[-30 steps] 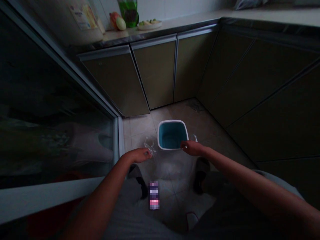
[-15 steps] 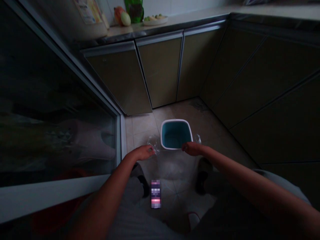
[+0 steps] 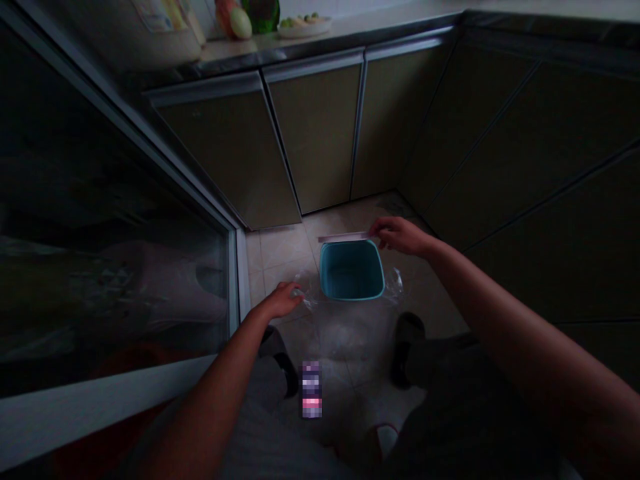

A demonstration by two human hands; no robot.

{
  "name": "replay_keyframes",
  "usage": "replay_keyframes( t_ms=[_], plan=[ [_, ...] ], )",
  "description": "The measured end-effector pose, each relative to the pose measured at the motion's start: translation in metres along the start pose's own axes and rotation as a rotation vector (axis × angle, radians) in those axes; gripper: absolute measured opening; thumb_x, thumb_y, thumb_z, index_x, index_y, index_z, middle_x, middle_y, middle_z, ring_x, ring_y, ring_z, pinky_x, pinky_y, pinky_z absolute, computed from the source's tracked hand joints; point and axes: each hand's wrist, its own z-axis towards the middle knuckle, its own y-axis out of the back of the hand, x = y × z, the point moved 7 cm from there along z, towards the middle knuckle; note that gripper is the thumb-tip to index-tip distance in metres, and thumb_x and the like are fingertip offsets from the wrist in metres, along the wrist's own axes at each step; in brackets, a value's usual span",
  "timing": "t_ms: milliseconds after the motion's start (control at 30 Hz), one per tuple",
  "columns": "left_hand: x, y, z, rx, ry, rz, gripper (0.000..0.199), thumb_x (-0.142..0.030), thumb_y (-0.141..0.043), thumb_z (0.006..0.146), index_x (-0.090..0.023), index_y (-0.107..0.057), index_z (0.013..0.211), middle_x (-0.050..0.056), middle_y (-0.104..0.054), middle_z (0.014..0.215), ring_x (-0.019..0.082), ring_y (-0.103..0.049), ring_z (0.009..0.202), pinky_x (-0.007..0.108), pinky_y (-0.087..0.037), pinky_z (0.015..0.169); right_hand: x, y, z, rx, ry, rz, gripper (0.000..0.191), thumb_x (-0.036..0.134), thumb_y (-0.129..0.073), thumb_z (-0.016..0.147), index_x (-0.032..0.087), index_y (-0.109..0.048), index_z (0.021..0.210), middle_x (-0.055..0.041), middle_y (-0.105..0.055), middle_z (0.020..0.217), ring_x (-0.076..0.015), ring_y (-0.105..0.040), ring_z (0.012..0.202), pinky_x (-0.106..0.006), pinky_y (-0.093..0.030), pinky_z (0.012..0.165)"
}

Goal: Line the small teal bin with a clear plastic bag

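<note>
A teal trash bin (image 3: 352, 283) stands on the floor between my feet, its opening facing up and its inside dark. My right hand (image 3: 403, 235) is closed on the right end of a pale rim ring (image 3: 344, 237), seen almost edge-on just above the bin's far edge. To the bin's left, my left hand (image 3: 283, 300) pinches the edge of a clear plastic bag (image 3: 345, 333). This thin bag spreads in front of the bin, with crumpled bits sticking out at both sides. Dim light blurs where the plastic ends.
Cabinets (image 3: 320, 133) run behind the bin and along the right. A glass door frame (image 3: 239, 280) is close on the left. On the counter (image 3: 240, 50) are a plate (image 3: 305, 28) of food and some produce (image 3: 241, 24). A blurred-out can-shaped item (image 3: 311, 390) stands near my left foot.
My right hand has lifted the pale ring off the bin's rim and tipped it up toward the far side, baring the teal edge. My left hand has shifted slightly left.
</note>
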Motion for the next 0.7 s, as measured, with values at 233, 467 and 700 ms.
replay_keyframes(
  t_ms=[233,467,700],
  plan=[
    [0.004,-0.009,0.012,0.015,0.017,-0.088,0.049,-0.045,-0.063,0.087,-0.019,-0.071,0.128,0.015,-0.067,0.140,0.030,-0.062,0.132,0.041,-0.045,0.115,-0.007,0.022,0.035,-0.354,0.075,-0.258,0.062,0.020,-0.063,0.087,0.020,-0.060,0.148,-0.0170,-0.034,0.164,-0.0301,-0.060,0.129,-0.042,-0.049,0.112],
    [-0.003,-0.010,0.017,0.041,0.016,-0.096,0.052,-0.045,-0.066,0.087,-0.018,-0.069,0.131,0.017,-0.065,0.144,0.031,-0.059,0.135,0.043,-0.041,0.119,-0.027,0.020,0.047,-0.291,-0.020,-0.377,0.081,0.028,-0.065,0.092,0.022,-0.037,0.167,-0.0175,-0.013,0.174,-0.0375,-0.039,0.153,-0.046,-0.038,0.125],
    [-0.012,-0.010,0.023,0.028,-0.017,-0.118,0.047,-0.045,-0.067,0.086,-0.018,-0.070,0.123,0.016,-0.070,0.137,0.032,-0.064,0.127,0.043,-0.047,0.113,-0.036,0.027,0.042,-0.274,-0.049,-0.392,0.081,0.028,-0.063,0.094,0.018,-0.034,0.168,-0.0205,-0.023,0.172,-0.0344,-0.039,0.154,-0.044,-0.037,0.125]
  ],
)
